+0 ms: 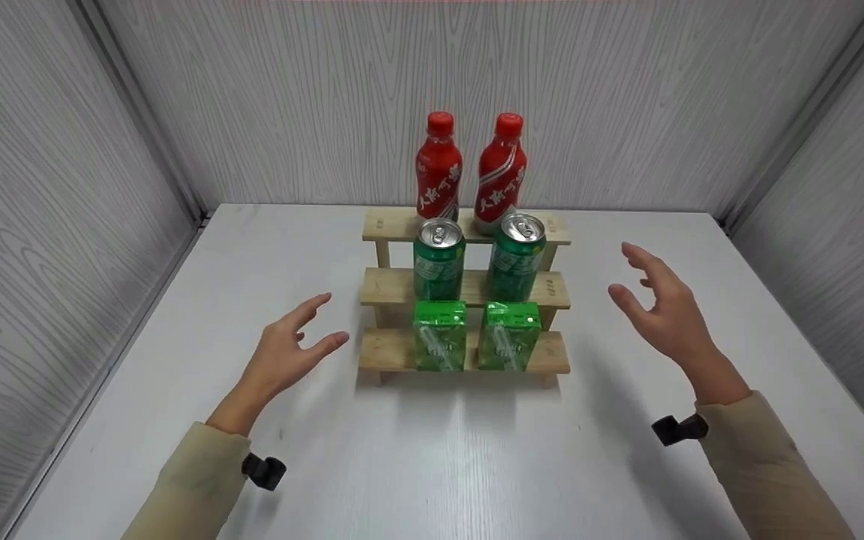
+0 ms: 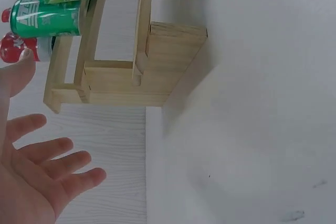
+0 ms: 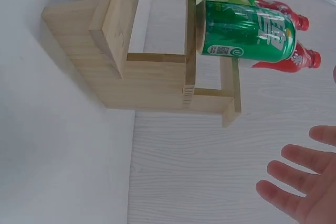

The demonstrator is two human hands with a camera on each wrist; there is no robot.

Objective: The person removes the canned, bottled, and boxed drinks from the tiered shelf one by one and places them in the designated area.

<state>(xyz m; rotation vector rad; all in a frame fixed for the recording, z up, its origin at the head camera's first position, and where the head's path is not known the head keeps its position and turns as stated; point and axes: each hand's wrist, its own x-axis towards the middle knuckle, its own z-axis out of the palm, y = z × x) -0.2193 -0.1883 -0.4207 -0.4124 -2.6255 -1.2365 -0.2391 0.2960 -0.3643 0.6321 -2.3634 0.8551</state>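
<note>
A three-step wooden rack stands on the white table, holding drinks in pairs. Two red cola bottles occupy the top step. Green cans stand upright on the middle step, and green drink cartons on the lowest. My left hand hovers left of the rack, fingers spread and thumb toward it, holding nothing. On the other side, my right hand is also raised with relaxed, parted fingers and an empty palm. Both wrist views show a gap between hand and rack.
Grey wood-grain panels enclose the white table at the back and both sides. A small black camera is worn on the left wrist and another on the right.
</note>
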